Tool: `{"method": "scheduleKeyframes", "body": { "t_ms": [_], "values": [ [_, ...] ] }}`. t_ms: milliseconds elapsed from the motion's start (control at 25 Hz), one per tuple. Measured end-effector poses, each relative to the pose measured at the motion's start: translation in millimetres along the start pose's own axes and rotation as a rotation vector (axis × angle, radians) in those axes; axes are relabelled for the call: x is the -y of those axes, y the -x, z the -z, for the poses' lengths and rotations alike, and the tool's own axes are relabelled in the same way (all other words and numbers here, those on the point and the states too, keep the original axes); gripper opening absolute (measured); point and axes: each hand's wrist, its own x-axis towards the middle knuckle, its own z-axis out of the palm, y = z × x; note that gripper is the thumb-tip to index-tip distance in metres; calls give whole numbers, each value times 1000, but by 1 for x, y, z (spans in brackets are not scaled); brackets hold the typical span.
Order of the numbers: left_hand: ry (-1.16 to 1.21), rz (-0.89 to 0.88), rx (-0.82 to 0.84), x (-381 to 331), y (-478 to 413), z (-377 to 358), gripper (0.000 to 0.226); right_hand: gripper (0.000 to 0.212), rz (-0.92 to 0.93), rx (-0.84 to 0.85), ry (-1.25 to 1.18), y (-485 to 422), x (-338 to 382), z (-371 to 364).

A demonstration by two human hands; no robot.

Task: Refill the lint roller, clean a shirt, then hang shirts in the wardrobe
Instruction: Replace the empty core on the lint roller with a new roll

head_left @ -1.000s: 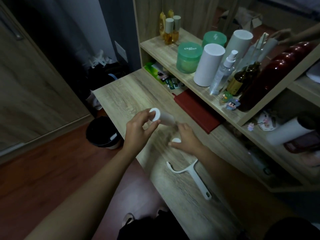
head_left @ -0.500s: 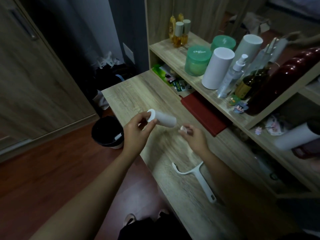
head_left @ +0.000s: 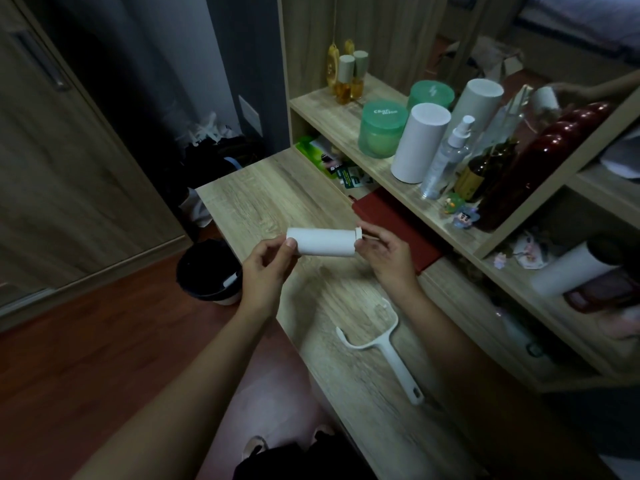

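A white lint roll [head_left: 323,241] is held level above the wooden desk [head_left: 263,199]. My left hand [head_left: 268,268] pinches its left end. My right hand [head_left: 384,252] holds a small white end cap [head_left: 359,233] against the roll's right end. The white lint roller handle [head_left: 384,351], a forked frame with no roll on it, lies flat on the desk nearer to me, below my right forearm. No shirt or wardrobe interior is visible.
A shelf [head_left: 346,119] at the right holds white cylinders [head_left: 420,142], green jars [head_left: 381,129] and bottles. A red notebook [head_left: 394,223] lies under it. A black bin [head_left: 207,271] stands on the floor left of the desk. A wooden door [head_left: 69,168] is at the far left.
The roll has turned from pointing at me to lying level between both hands. My right hand lifted off the desk with the small cap and brought it to the roll's right end.
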Motion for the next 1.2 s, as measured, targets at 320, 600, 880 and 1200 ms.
{"method": "scheduleKeyframes", "body": {
  "t_ms": [320,600,880,1200],
  "values": [
    [9,19,8,3,9,-1,7,37,-4,14,-6,13,-5,2],
    [60,38,-20,5,17,-11,2,37,49,-79,180,18,-7,-11],
    [30,2,-54,5,19,-24,6,39,38,-129,264,19,-5,-20],
    [168,203,-193,0,4,-35,23,44,79,-90,106,23,3,-29]
  ]
}}
